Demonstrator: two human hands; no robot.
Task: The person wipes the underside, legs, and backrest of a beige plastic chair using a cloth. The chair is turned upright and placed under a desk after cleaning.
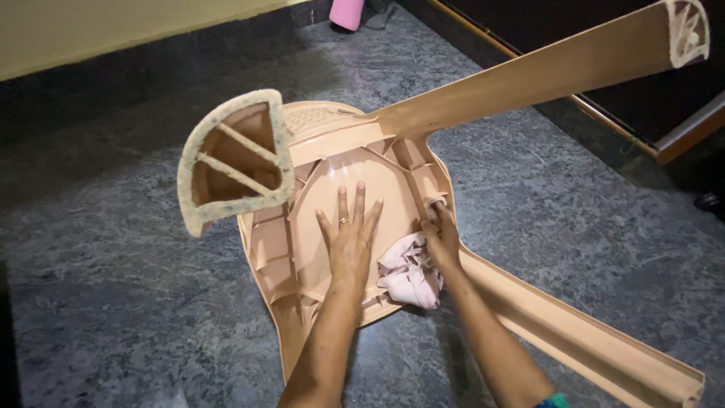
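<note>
A beige plastic chair (302, 249) lies upside down on the floor, its legs pointing up toward me. My left hand (350, 234) rests flat with fingers spread on the underside of the seat; a ring shows on one finger. My right hand (442, 238) presses a crumpled pale pink cloth (408, 273) against the ribbed underside near the base of a leg. One leg end (234, 162), hollow and dusty, rises close to the camera at the left. Another leg (544, 75) stretches to the upper right.
The floor (113, 287) is dark grey speckled stone. A dark wooden cabinet or door (604, 113) with an orange-brown edge runs along the upper right. A pink object (347, 13) stands at the top by the cream wall (91, 30).
</note>
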